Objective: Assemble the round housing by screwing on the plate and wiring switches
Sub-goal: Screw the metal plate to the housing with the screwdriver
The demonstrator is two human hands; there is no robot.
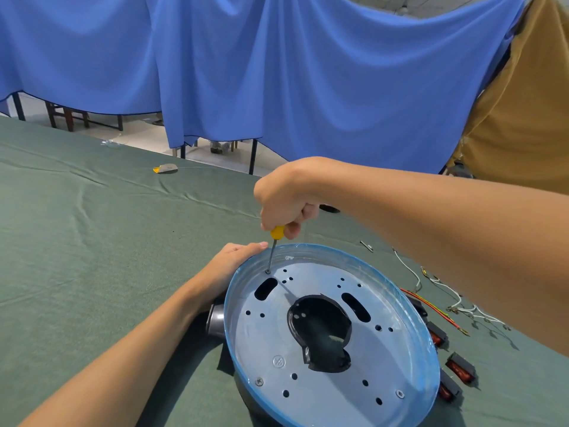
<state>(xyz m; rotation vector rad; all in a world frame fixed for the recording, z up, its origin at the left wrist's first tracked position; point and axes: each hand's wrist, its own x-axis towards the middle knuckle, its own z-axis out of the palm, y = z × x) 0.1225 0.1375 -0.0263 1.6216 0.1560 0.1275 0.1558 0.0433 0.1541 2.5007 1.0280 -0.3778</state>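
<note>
The round housing with a blue rim lies on the green table. A silver perforated plate sits inside it, with two screws seated near its front edge. My right hand grips a yellow-handled screwdriver held upright, its tip on a screw at the plate's far left edge. My left hand rests on the housing's outer left rim, fingers curled over the edge. Several black and red switches lie to the right of the housing, beside white, red and yellow wires.
A green cloth covers the table. A small yellow and grey object lies far back on it. A loose metal piece lies behind the housing. Blue curtains hang beyond the table's far edge.
</note>
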